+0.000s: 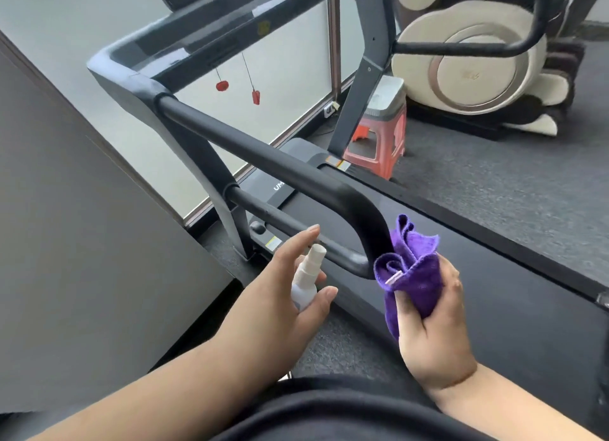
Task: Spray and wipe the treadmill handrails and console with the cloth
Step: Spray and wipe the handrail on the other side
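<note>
Cloth (pixel 416 269), purple and soft, is bunching in my right hand (pixel 435 322) beside the matte black handrail (pixel 273 165) bend while my left hand (pixel 290 285) is gripping a white plastic spray bottle (pixel 308 280), forefinger extended.

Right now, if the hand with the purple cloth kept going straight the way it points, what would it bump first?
Probably the curved end of the black padded treadmill handrail: the right hand holds the bunched purple cloth just beside it, though depth is unclear.
</note>
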Action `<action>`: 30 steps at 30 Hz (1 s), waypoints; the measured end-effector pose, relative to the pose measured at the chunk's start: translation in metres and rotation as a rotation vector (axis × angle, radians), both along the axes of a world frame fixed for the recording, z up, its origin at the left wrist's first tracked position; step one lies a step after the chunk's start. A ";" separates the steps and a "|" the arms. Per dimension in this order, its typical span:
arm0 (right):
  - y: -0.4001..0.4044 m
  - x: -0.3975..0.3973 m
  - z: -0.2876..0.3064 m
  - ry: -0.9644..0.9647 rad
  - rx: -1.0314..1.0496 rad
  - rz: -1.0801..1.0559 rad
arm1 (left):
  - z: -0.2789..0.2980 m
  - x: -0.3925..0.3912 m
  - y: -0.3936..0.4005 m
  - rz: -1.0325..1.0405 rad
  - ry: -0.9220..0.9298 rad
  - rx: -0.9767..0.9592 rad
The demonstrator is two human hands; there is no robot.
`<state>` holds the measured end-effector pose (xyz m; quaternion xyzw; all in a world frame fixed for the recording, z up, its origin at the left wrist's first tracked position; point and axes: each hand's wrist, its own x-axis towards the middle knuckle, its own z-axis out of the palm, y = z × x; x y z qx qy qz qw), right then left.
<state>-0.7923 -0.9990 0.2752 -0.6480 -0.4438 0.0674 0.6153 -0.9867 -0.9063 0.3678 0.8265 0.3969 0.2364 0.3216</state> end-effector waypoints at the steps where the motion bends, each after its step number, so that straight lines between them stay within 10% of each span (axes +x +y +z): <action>1: -0.002 -0.005 0.005 -0.023 0.050 0.026 | -0.003 0.001 0.005 -0.004 -0.006 -0.014; 6: 0.017 -0.038 0.022 -0.181 0.138 0.151 | -0.012 0.003 0.038 -0.138 -0.006 -0.086; 13: 0.092 -0.090 0.042 -0.190 -0.138 0.300 | -0.021 -0.027 0.105 -0.273 -0.284 -0.782; 16: 0.121 -0.113 0.038 0.070 -0.258 0.472 | -0.026 -0.045 0.138 -0.319 -0.315 -0.881; 30: 0.190 -0.161 0.043 0.182 -0.392 0.238 | -0.057 -0.072 0.228 -0.342 -0.470 -1.184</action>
